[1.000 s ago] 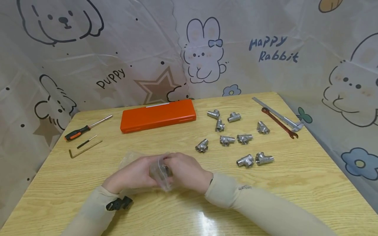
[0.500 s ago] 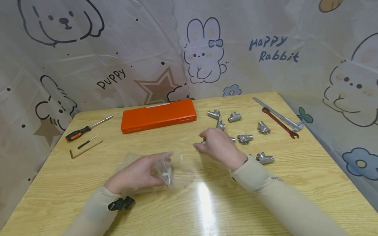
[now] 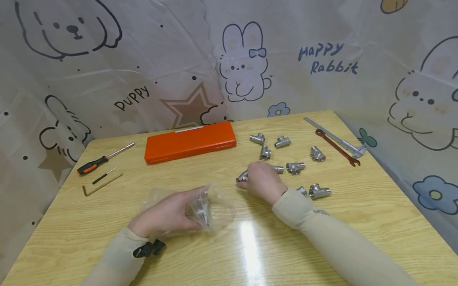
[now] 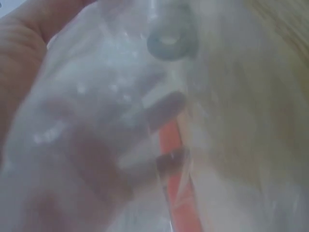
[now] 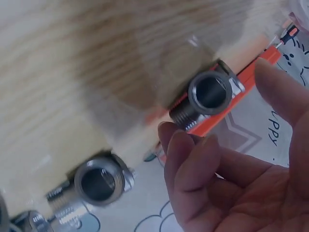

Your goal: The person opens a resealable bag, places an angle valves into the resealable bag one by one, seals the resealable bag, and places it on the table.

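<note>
My left hand (image 3: 169,212) grips a clear plastic bag (image 3: 223,202), with a metal fitting (image 3: 202,210) visible inside it. In the left wrist view, fingers show blurred through the bag (image 4: 231,121), near the ring-shaped end of the fitting (image 4: 173,41). My right hand (image 3: 264,178) is down at a silver threaded pipe tee (image 3: 242,177) on the table. In the right wrist view, that tee (image 5: 210,94) lies between thumb and bent fingers of the right hand (image 5: 231,183). The thumb stands apart from the tee; the fingertips are close to its threaded end.
Several other pipe tees (image 3: 295,168) lie around and beyond the right hand. A red wrench (image 3: 336,147) and a caliper (image 3: 330,135) lie far right. An orange case (image 3: 189,142) stands at the back; a screwdriver (image 3: 103,159) and hex key (image 3: 103,185) lie left.
The right hand has come out of the bag's mouth, moved right and lowered to the nearest tee. The left hand stays in place with the bag; the bag's mouth now spreads wider.
</note>
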### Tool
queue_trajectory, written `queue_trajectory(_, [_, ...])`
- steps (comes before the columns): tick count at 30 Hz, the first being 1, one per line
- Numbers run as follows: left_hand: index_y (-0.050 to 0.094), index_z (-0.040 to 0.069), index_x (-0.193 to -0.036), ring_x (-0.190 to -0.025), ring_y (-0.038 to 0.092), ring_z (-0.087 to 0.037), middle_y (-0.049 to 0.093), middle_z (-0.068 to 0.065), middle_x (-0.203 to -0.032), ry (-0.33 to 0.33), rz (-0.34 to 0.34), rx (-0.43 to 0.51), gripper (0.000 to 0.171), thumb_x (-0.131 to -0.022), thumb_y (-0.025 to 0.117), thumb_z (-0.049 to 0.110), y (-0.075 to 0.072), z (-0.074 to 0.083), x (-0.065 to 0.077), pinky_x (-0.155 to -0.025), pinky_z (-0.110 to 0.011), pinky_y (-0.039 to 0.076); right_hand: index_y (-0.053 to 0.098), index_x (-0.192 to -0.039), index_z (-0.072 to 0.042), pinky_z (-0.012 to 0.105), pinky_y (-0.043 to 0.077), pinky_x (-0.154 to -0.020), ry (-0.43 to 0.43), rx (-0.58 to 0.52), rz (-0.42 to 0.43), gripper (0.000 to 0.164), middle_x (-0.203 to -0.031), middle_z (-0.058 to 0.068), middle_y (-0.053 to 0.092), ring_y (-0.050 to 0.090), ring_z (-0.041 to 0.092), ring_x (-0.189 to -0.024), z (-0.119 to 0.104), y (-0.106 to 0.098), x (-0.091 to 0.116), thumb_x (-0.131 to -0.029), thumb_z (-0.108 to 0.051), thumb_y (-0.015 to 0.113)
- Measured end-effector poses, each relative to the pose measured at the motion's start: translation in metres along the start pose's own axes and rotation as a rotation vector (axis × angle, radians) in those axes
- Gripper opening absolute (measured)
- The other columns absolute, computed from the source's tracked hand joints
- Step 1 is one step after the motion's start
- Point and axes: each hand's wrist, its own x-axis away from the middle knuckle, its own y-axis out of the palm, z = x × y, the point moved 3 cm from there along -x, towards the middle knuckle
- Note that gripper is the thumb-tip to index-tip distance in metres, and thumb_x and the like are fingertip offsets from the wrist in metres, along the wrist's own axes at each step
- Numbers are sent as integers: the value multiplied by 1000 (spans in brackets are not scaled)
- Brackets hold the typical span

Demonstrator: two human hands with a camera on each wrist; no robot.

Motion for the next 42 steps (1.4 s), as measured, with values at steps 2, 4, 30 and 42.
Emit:
queue_trajectory(2, [30,31,-156,-124,52,-14,55,3,-141,10,3,2,104,-71,90,27,0,0,0,-103,-41,44,49,-56,-13,29,39,-50,0,11,5,50,-55,-2,47,41,14,-53,-1,2,-2,-82,-42,80])
queue_trajectory(4, [31,31,-156,-124,52,-16,55,2,-141,20,3,7,104,-72,90,23,-1,-1,-1,-103,-42,45,50,-55,-13,29,40,-50,4,0,6,49,-54,-2,47,41,14,-53,-1,3,-5,-81,-40,81])
queue_trajectory(30, [42,28,-151,-118,56,-12,62,7,-129,52,38,32,89,-75,88,26,-5,-2,1,-102,-42,45,68,-117,-6,35,52,-80,-111,-277,-108,58,-99,2,68,61,17,-87,-9,-12,22,-70,-29,91])
queue_trajectory(42, [49,26,-146,-123,53,-11,58,12,-136,95,44,36,85,-72,89,20,-7,3,3,-105,-42,42,69,-118,-8,25,52,-72,-391,-240,-97,54,-92,-3,68,61,11,-80,-70,-7,38,-71,-23,90])
